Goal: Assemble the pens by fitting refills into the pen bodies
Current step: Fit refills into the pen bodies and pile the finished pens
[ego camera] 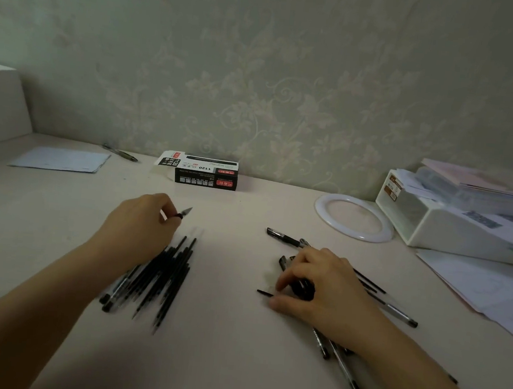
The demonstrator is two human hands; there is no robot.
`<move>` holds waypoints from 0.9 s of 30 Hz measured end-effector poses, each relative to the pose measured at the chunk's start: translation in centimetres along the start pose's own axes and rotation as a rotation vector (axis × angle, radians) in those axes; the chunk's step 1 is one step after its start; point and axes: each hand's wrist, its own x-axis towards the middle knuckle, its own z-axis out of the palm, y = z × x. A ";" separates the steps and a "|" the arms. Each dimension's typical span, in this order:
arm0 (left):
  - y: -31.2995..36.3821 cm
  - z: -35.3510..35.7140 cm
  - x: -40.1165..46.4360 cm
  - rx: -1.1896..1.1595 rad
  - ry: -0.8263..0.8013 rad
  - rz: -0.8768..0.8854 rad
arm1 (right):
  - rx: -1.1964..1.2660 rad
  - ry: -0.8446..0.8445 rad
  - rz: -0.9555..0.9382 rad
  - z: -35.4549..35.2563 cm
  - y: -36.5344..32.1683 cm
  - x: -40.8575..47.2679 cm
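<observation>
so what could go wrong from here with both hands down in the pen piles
The left hand pinches a small pen tip by one end; a loose pinch could drop it, and it might roll.
The right hand presses into the crossed pen bodies; dragging one out may scatter the others toward the near table edge.
The left forearm lies over the refills, so moving it could sweep them out of line.

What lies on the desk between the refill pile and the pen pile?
In the head view, only bare desk lies between the refill pile and pen pile.
</observation>
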 end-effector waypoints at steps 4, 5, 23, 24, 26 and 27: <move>0.4 0.1 -0.4 -0.032 -0.005 0.069 | -0.006 0.014 -0.015 0.3 -0.3 0.2; 0.7 0.1 -0.6 -0.075 -0.038 0.116 | 0.048 0.062 -0.004 0.3 -0.4 0.3; 3.7 1.8 -3.4 -0.228 -0.351 0.547 | 0.537 0.211 0.084 -0.2 -1.0 0.2; 3.7 1.8 -3.5 -0.234 -0.356 0.549 | 0.546 0.201 0.074 -0.2 -1.1 0.2; 3.9 1.9 -3.8 -0.255 -0.371 0.564 | 0.538 0.165 0.035 0.1 -1.6 0.2; 4.0 2.0 -3.9 -0.259 -0.373 0.578 | 0.526 0.147 0.014 0.3 -1.8 0.2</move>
